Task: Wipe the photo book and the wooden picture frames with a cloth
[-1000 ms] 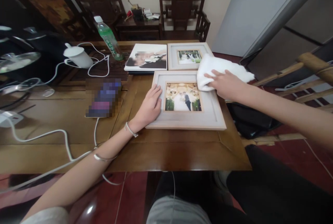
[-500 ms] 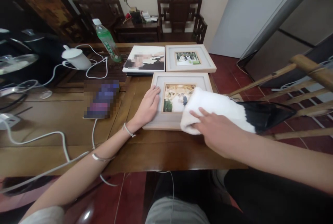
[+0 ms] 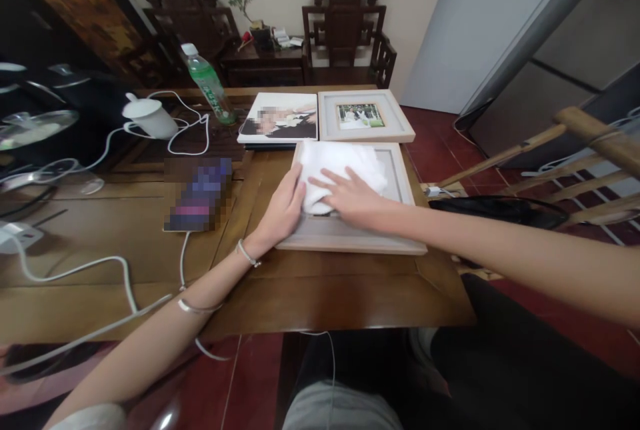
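A pale wooden picture frame (image 3: 395, 177) lies flat on the brown wooden table (image 3: 320, 297) in front of me. My left hand (image 3: 283, 210) rests flat with fingers stretched out on the frame's left border. My right hand (image 3: 353, 198) presses a white cloth (image 3: 340, 163) onto the middle of the frame, fingers spread on top of it. The cloth hides the photo inside.
A second pale frame (image 3: 364, 115) and a photo book (image 3: 280, 118) lie just behind. A phone (image 3: 197, 193) with a white cable, a white cup (image 3: 147, 117) and a green bottle (image 3: 206, 82) stand to the left. A wooden chair (image 3: 575, 150) with a black bag is at the right.
My right hand carried the white cloth from the frame's far right corner, down along its near right edge, then left onto the photo. My left hand stayed on the left border.
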{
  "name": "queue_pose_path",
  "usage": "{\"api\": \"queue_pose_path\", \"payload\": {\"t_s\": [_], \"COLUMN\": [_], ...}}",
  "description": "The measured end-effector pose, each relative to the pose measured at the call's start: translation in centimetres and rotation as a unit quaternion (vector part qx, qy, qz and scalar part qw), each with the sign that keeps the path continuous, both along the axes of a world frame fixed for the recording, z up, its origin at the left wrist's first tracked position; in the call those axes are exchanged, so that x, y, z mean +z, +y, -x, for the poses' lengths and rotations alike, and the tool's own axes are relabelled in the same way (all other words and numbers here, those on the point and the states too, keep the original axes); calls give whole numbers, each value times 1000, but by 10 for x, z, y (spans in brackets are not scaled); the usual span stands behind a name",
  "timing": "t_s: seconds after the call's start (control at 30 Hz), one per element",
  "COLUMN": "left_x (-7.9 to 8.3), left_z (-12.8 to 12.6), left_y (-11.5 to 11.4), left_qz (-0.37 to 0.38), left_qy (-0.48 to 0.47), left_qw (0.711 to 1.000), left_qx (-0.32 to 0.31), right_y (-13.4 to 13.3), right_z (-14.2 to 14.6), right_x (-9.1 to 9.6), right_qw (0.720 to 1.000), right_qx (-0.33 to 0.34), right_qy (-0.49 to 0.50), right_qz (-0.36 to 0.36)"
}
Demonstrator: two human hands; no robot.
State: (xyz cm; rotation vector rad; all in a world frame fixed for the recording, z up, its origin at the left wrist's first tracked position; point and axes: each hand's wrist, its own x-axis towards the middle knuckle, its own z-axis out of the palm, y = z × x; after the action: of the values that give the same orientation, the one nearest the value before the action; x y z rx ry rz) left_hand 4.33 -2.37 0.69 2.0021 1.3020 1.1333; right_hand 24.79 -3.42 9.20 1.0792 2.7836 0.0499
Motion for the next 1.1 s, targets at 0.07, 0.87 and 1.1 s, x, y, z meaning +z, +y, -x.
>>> {"api": "queue_pose_path", "payload": {"t_s": [0.07,0.87,1.1], "left_x": [-4,-3,-5], "left_z": [3,0,1], "left_y": [1,-2,0], "left_qz": [-24,-26,-16], "left_qy": [47,63,-37], "left_qw": [998,998,998], "left_qx": [-22,-5,53], "right_y": [22,-71,12], "right_z": [-14,-11,12], "right_x": [8,21,-5], "right_qw": [1000,990,996], "right_qx": [-21,-11,-73], "right_qy": [-19,18,11], "right_qz": [-12,142,53]}}
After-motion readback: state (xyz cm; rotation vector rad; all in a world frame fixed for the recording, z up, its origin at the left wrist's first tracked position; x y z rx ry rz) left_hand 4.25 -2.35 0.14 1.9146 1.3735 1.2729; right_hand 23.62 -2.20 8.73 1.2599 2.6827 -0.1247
